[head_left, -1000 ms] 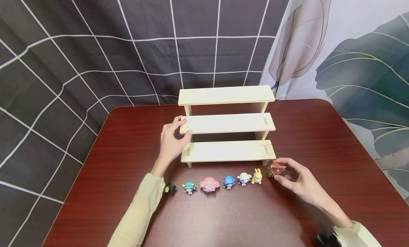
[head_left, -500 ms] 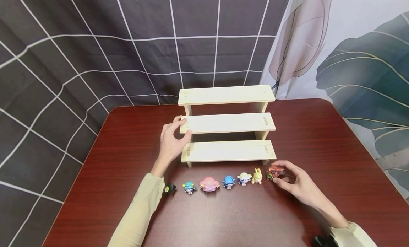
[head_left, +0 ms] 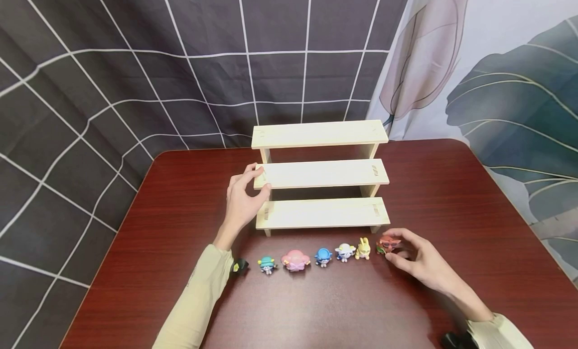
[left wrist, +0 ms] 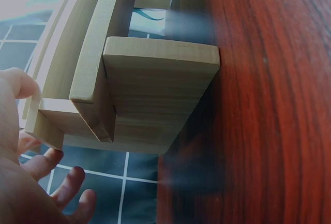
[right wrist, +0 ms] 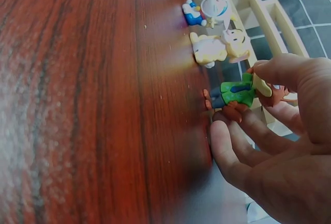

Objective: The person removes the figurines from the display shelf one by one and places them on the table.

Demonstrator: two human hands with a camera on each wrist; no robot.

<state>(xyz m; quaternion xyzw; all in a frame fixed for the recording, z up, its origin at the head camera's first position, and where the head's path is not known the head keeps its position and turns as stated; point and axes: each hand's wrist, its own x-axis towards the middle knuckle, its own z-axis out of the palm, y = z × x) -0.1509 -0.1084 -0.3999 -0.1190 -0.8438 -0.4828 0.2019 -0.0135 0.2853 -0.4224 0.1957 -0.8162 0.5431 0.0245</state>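
Observation:
My left hand [head_left: 244,201] holds the left end of the middle board of a three-tier wooden display shelf [head_left: 322,173]. In the left wrist view its thumb and fingertips lie around that board's end [left wrist: 46,131]. At the right end of a row of toys, my right hand [head_left: 429,261] pinches a small reddish-brown animal figurine [head_left: 388,244] in sunglasses. The right wrist view shows its green jacket [right wrist: 238,93] and its feet at the tabletop; its head is partly behind the fingers. Beside it stands a yellow rabbit figurine [head_left: 363,249].
Further left in the row are a white-hatted figurine [head_left: 345,252], a blue one [head_left: 323,257], a wide pink one [head_left: 295,260] and a teal-hatted one [head_left: 267,264]. The dark red table [head_left: 180,223] backs onto a grey checked curtain [head_left: 203,78].
My right hand has shifted slightly left and down with the reddish figurine, nearer the yellow rabbit, then stayed there. The left hand and the shelf have not moved.

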